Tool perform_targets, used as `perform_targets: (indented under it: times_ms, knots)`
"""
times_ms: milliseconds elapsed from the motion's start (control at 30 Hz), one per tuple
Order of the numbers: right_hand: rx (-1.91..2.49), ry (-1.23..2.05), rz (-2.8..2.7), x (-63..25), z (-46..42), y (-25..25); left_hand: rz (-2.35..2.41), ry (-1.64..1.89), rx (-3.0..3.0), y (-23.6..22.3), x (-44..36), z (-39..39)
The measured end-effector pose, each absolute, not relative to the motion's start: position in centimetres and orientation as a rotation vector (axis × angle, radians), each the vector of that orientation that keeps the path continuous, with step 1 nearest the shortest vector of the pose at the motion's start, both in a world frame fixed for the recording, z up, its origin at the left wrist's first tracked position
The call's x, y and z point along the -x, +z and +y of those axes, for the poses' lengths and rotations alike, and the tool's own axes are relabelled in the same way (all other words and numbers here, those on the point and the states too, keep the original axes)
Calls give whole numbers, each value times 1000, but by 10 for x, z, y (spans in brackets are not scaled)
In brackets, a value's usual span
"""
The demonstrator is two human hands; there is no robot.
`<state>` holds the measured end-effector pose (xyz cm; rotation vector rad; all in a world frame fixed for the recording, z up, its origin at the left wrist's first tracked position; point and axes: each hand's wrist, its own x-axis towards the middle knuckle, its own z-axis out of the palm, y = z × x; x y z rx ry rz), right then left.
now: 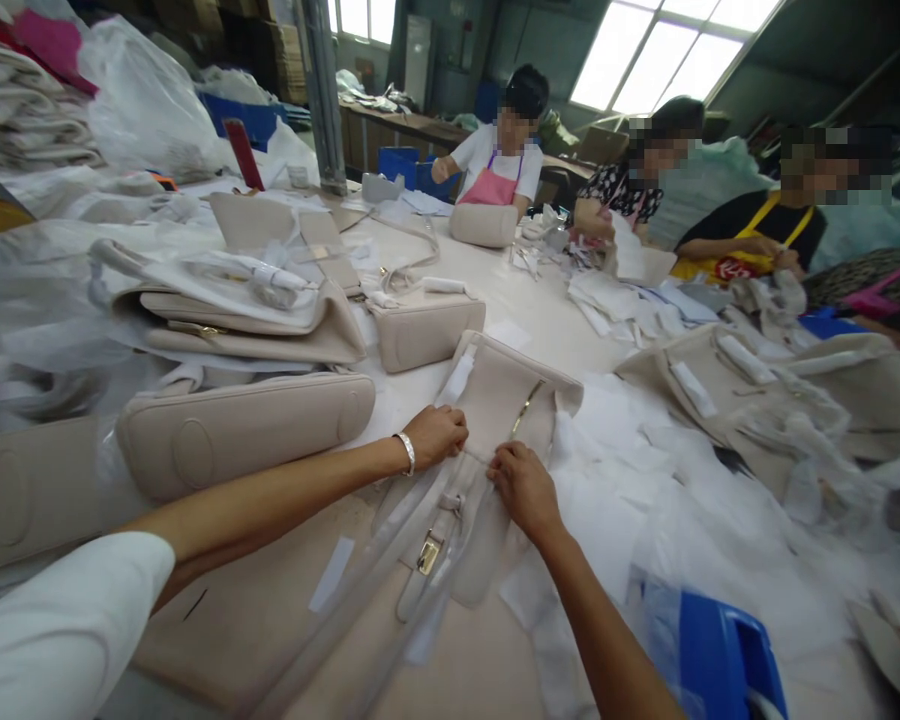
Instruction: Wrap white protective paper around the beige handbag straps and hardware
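Note:
A beige handbag (506, 375) lies in front of me, with a gold zipper (526, 405) on its upper panel. My left hand (436, 434) has its fingers curled closed on the bag's left edge, by the strap. On the other side, my right hand (523, 485) pinches the bag material just below the zipper. Between my hands and toward me runs a strap with a gold buckle (428, 552), partly covered by clear plastic film (345, 610). What exactly lies under the fingertips is hidden.
More beige bags (247, 430) lie to the left, and another bag (765, 390) is on the right. White paper sheets (615, 480) spread beside my right arm, near a blue container (727, 650). Several co-workers (506, 150) sit across the table.

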<state>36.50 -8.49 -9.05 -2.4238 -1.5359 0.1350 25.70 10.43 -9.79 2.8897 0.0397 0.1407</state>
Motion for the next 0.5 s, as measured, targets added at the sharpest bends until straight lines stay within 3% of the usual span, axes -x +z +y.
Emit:
perform_targets:
  times_ms: [500]
  knots:
    - [2516, -116, -1502, -365, -74, -114, -9, 291, -3007, -115, -273, 103]
